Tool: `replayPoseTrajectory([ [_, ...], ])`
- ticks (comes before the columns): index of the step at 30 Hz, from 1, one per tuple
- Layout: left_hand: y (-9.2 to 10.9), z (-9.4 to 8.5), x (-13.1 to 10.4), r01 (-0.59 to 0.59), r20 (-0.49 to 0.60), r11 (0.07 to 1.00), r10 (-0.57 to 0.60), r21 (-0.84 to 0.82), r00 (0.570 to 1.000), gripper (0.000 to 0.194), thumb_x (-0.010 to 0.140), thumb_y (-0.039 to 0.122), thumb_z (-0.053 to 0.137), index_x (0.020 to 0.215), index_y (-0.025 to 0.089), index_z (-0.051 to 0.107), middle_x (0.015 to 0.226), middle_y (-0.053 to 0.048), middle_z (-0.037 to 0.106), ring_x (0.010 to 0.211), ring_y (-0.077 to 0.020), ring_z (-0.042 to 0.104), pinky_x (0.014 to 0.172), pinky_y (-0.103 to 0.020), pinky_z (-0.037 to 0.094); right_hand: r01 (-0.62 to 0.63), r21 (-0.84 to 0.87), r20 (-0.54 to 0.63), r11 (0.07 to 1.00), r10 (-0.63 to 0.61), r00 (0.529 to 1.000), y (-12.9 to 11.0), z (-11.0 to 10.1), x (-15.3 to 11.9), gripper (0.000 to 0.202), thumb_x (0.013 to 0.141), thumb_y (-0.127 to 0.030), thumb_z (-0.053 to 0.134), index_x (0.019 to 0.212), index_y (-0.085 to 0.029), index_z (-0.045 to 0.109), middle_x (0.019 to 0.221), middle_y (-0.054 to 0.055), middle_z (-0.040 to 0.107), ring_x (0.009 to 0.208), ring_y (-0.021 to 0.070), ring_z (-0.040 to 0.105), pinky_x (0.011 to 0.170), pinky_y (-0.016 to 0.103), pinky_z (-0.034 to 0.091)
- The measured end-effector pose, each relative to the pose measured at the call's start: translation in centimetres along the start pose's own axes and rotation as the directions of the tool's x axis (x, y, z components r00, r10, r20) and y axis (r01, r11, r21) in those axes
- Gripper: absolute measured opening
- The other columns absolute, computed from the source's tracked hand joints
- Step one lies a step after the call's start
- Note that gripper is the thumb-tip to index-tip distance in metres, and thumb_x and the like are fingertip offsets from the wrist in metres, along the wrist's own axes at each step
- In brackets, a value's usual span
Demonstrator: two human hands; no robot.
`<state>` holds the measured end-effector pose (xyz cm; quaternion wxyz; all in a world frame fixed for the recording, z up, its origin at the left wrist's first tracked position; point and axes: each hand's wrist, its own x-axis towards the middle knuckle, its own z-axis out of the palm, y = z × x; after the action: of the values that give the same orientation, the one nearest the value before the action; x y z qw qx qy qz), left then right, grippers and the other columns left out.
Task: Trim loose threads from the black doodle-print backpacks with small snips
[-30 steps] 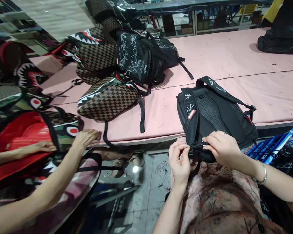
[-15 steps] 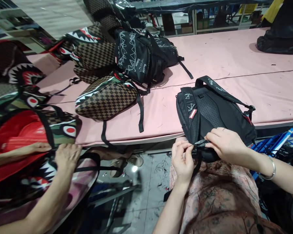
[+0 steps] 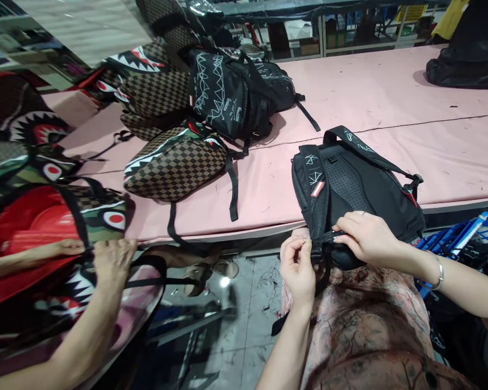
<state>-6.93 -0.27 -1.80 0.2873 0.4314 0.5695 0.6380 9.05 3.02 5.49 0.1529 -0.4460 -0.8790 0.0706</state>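
A black backpack [image 3: 386, 187] lies back panel up at the table's front edge, its lower end hanging over toward my lap. White line drawings and a small red label mark its shoulder strap [image 3: 318, 179]. My left hand [image 3: 297, 265] is closed in a pinch just left of the buckle at the strap's lower end; what lies between its fingertips is too small to make out. From the right, my right hand [image 3: 364, 235] grips small dark thread snips [image 3: 328, 236], their blades pointing at that buckle. A bracelet circles my right wrist.
A co-worker's hands [image 3: 111, 260] work on a red-lined backpack [image 3: 36, 216] at left. Checkered shark-face bags [image 3: 179, 165] and a black printed backpack [image 3: 219, 97] lie on the pink-covered table [image 3: 350, 81]. A blue crate [image 3: 463, 233] stands right; a black bag [image 3: 467, 67] sits at far right.
My left hand has shifted slightly left and down, away from the buckle. My right hand and the snips have moved a little left. The backpack stays nearly where it was.
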Motion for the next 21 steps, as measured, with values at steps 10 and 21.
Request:
replayPoseTrajectory([
  [10, 0.8, 0.0, -0.1, 0.088, -0.079, 0.988, -0.098, -0.127, 0.992, 0.014, 0.076, 0.030, 0.062, 0.071, 0.017, 0.057, 0.082, -0.001, 0.051, 0.078, -0.0115, 0.051, 0.074, -0.024, 0.043, 0.010, 0.128, -0.024, 0.992, -0.007, 1.000, -0.4, 0.2, 0.9, 0.018, 0.088, -0.026, 0.045, 0.079, -0.017, 0.057, 0.076, 0.005, 0.060, 0.075, 0.0183, 0.052, 0.068, 0.029, 0.037],
  [21, 1.4, -0.8, 0.1, 0.254, -0.012, 0.850, -0.292, -0.461, 0.956, 0.024, 0.076, 0.040, 0.060, 0.086, 0.017, 0.060, 0.099, -0.005, 0.057, 0.080, -0.0115, 0.058, 0.067, -0.021, 0.047, -0.280, 0.945, 0.221, 0.170, 0.297, 0.929, -1.4, 3.9, 5.2, 0.029, 0.065, -0.042, 0.065, 0.064, -0.016, 0.050, 0.060, -0.004, 0.050, 0.056, 0.0099, 0.047, 0.058, 0.024, 0.040],
])
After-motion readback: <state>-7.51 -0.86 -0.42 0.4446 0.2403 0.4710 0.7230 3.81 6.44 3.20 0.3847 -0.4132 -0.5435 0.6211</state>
